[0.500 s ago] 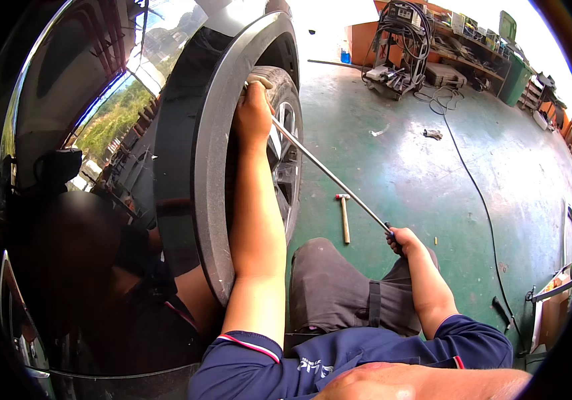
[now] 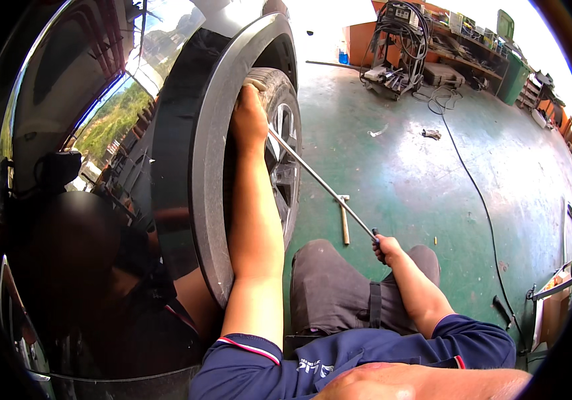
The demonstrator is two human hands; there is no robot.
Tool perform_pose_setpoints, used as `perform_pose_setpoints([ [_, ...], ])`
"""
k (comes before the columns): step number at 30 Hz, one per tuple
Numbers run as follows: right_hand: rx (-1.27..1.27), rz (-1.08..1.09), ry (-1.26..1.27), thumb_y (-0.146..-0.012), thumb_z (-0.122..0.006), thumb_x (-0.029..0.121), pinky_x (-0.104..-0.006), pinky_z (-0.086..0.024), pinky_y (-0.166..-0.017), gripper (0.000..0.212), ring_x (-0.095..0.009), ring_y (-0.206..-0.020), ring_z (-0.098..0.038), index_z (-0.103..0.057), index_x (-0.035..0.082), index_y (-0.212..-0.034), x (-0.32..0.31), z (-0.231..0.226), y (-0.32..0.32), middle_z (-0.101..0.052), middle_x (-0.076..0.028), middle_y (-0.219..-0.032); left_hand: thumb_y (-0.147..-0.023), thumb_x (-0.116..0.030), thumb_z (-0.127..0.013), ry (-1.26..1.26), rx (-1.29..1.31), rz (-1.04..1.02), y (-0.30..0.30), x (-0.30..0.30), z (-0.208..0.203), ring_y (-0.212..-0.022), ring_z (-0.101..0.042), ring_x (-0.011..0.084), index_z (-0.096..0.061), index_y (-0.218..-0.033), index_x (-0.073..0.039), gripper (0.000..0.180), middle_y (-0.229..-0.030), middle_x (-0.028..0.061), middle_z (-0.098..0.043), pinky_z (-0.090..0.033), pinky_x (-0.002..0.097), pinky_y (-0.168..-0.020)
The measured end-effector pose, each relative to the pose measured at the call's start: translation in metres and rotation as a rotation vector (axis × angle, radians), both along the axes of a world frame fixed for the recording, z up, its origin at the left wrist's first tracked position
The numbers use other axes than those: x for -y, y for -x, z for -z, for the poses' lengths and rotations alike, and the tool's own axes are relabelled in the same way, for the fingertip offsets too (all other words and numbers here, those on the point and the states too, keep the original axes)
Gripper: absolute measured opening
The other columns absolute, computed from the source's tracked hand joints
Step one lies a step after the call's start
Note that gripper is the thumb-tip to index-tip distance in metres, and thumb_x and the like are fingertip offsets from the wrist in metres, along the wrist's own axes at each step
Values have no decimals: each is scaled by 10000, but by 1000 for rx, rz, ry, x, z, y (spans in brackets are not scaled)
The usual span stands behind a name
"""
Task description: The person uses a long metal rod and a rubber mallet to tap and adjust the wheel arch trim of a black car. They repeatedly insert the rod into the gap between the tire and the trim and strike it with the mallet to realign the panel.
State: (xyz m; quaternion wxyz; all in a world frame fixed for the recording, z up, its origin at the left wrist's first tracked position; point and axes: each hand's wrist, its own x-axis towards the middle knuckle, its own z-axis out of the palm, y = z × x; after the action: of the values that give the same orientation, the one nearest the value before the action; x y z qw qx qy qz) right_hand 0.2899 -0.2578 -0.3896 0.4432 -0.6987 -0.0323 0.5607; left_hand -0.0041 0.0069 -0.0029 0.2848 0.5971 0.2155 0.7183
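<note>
A long thin metal bar (image 2: pixel 326 186) with a dark handle slants from my lap up to the wheel. My right hand (image 2: pixel 386 249) is closed round its handle, above my right knee. At the bar's far end, my left hand (image 2: pixel 250 117) is closed, reaching between the dark wheel arch (image 2: pixel 208 153) and the tyre (image 2: pixel 274 83). The bar runs in behind this hand, and its tip is hidden. Most of the left fingers are out of sight; something pale (image 2: pixel 256 85) shows at their top. The bar crosses in front of the spoked rim (image 2: pixel 286 175).
A hammer (image 2: pixel 345 223) with a wooden handle lies on the green floor beyond my knees. Shiny dark car bodywork (image 2: pixel 66 267) fills the left side. A black cable (image 2: pixel 476 183) trails across the floor at right from a cart (image 2: pixel 396 50) loaded with coiled cables.
My right hand has moved left and slightly down with the bar's handle, so the bar now passes across the hammer's head. My left hand stays at the tyre, shifted only slightly.
</note>
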Motion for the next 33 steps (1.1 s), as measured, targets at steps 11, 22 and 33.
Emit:
perform_pose_setpoints([
  [11,98,-79,97,-1015,-516,368,-272,-358,-397,381,-104,-446,-449,-569,113,-737,12,-54,-51,-546,-4,-612,-883,-160,-439,100,45,83,-2,16,-6,-436,-400,116,-565,-691,-55,252,-503,11,-450,-307,287,-456],
  [22,105,-82,76,-1010,-513,353,-255,-370,-416,338,-94,-463,-453,-595,108,-792,18,-57,-54,-547,8,-627,-870,-136,-448,83,71,73,-4,27,-12,-424,-413,119,-575,-722,-53,213,-498,14,-463,-325,278,-455],
  [33,133,-18,56,-1002,-519,333,-266,-367,-421,326,-101,-465,-448,-572,99,-781,24,-57,-57,-536,5,-625,-872,-134,-453,69,83,91,-6,16,-4,-423,-405,108,-581,-739,-48,203,-498,11,-460,-311,273,-443],
])
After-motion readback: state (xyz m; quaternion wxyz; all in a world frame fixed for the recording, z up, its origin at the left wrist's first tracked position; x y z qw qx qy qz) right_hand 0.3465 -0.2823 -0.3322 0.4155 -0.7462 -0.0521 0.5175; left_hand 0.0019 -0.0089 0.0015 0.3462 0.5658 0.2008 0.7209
